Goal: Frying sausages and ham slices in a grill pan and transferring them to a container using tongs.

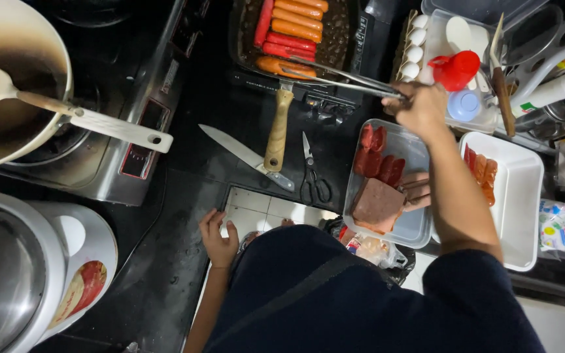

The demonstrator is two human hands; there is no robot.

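Reaching fwd, right hand [420, 108] grips tongs [341, 77] over sausages [292, 29].

I see my dark navy short-sleeved fabric shirt [335, 294], sleeve ending above my bare right forearm [456, 189].

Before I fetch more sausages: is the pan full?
Nearly full. The pan holds a row of red and orange sausages across its left half; the right hand reaches in with tongs.

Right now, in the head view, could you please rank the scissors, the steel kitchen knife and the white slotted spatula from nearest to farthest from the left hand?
From the left hand:
1. Black-handled scissors, up and to its right.
2. Steel kitchen knife, above it, slightly farther.
3. White slotted spatula, far upper left, in the pot.
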